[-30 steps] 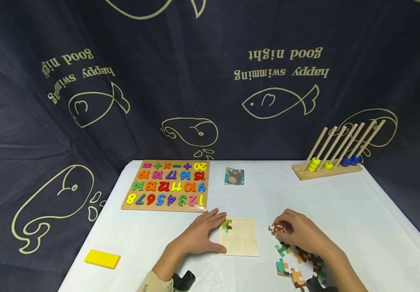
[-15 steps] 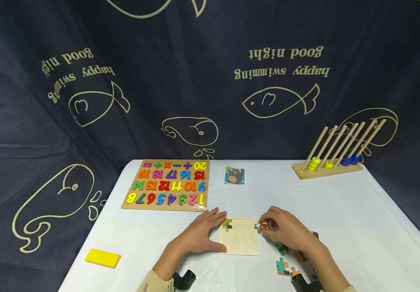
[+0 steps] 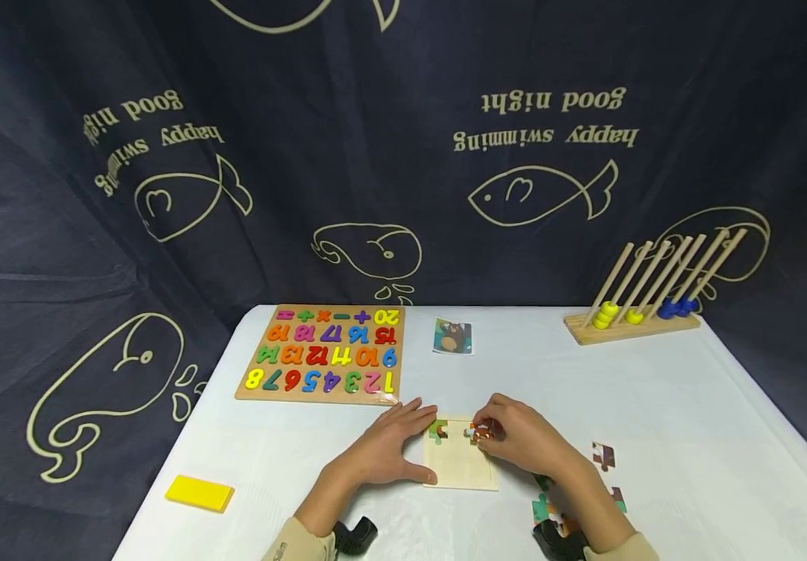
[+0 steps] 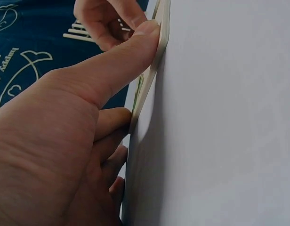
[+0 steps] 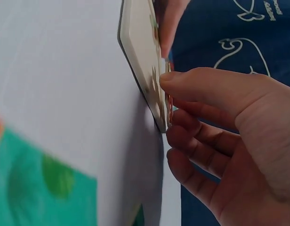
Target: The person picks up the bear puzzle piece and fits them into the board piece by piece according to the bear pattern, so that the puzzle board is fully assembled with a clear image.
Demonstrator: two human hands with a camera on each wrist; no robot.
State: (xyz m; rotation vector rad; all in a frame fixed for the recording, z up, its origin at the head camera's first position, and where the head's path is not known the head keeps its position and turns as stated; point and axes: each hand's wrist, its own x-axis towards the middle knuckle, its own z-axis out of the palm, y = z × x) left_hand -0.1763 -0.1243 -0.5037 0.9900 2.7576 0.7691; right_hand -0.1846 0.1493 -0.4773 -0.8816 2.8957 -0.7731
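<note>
My left hand (image 3: 392, 448) lies along the left side of a square wooden puzzle board (image 3: 456, 471), thumb on the near corner and fingers stretched out by the far one. Seen from the left wrist, the thumb (image 4: 135, 44) presses the edge of the board. A green and brown puzzle piece (image 3: 438, 430) sits in the board's far left corner. Over the far right part of the board, my right hand (image 3: 526, 436) pinches a brown, orange and light blue puzzle piece (image 3: 479, 433). In the right wrist view, that piece is edge-on close to the board's surface.
Several loose puzzle pieces lie right of the board, some under my right forearm, including a brown one (image 3: 603, 456). A picture card of a bear (image 3: 453, 336), a number board (image 3: 322, 354) and a bead abacus (image 3: 631, 329) stand farther back. Front left is a yellow block (image 3: 199, 494).
My right hand has carried the pinched puzzle piece leftward from the loose pieces to over the board. My left hand has stayed at the board's left side.
</note>
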